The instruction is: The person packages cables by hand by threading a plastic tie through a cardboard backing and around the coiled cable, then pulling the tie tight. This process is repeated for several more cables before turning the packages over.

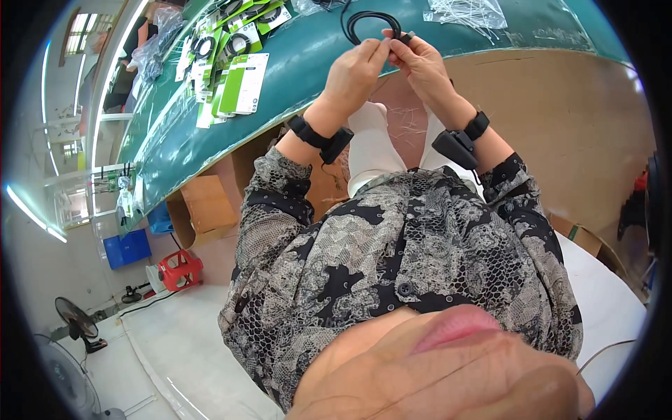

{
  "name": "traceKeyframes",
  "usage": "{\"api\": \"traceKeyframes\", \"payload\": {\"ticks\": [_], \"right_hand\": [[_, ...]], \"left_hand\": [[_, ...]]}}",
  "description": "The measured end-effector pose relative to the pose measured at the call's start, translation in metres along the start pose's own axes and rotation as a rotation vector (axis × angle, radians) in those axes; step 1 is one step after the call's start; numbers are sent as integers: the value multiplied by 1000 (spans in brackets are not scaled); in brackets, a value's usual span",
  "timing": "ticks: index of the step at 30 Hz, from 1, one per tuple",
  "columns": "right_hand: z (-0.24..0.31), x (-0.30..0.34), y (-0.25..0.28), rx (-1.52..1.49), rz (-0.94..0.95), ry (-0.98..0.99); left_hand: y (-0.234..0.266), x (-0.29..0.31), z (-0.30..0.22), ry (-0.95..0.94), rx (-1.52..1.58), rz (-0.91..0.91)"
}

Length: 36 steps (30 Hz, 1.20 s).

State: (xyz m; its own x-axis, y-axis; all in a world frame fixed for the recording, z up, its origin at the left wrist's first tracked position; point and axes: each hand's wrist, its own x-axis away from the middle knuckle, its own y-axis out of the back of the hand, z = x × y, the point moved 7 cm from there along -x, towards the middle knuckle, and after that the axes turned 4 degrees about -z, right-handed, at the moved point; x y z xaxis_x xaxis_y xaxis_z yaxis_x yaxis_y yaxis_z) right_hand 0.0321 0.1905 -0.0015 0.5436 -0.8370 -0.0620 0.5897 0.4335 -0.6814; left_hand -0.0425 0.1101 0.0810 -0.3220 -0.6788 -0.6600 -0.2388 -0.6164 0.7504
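A black cable, wound into a small loop, is held up over the near edge of the green-topped table. My left hand pinches the loop's lower side between thumb and fingers. Right beside it, my right hand is closed on the same cable, its fingertips almost touching those of the left. A dark piece shows at the right fingertips; whether it is a plug or a tie I cannot tell. Black straps with small dark boxes sit on both wrists.
Green-and-white packaging cards, some with black coiled cables, lie in a pile at left. A clear bag of white cable ties lies far right. Below left are a cardboard box, a blue bin and a red stool.
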Motion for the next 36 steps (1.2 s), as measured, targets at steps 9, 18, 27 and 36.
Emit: {"api": "traceKeyframes", "payload": {"ticks": [9, 18, 27, 36], "right_hand": [[22, 5, 38, 77, -86, 15], [47, 17, 36, 330, -153, 170], [18, 10, 60, 103, -191, 50], [-23, 0, 60, 440, -274, 42]], "left_hand": [[11, 144, 223, 580, -531, 198], [-7, 228, 262, 887, -498, 434], [-65, 129, 87, 317, -108, 436], [-79, 77, 6, -18, -126, 262]]}}
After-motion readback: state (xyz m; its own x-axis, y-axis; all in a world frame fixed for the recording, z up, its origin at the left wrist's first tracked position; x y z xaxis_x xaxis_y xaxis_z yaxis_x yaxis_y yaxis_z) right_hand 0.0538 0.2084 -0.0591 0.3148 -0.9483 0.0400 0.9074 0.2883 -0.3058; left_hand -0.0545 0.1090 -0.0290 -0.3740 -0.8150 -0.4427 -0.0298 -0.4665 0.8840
